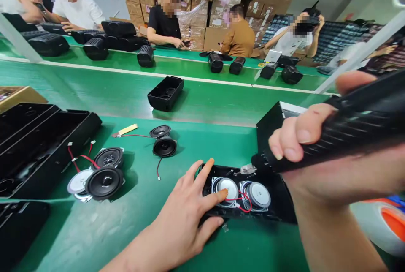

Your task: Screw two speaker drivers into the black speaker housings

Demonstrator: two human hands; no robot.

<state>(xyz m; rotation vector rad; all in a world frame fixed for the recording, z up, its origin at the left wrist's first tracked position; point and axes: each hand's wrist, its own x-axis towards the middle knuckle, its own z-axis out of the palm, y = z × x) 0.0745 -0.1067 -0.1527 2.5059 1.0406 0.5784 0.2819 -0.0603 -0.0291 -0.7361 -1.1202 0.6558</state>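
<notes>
My right hand is wrapped around a black electric screwdriver, held slanting. Its clear tip sleeve is over the far side of an open black speaker housing. Inside the housing sit two speaker drivers, magnets up: a left driver and a right driver, with red wires looped across them. My left hand spans the housing's left end, thumb at the near wall and fingers over the far wall. One of its fingers rests on the left driver. The bit itself is too small to make out.
Loose speaker drivers lie to the left, with another pair further back. Large black housings stand at far left. An empty housing sits on the green belt. A black box is behind my right hand. Several people work across the line.
</notes>
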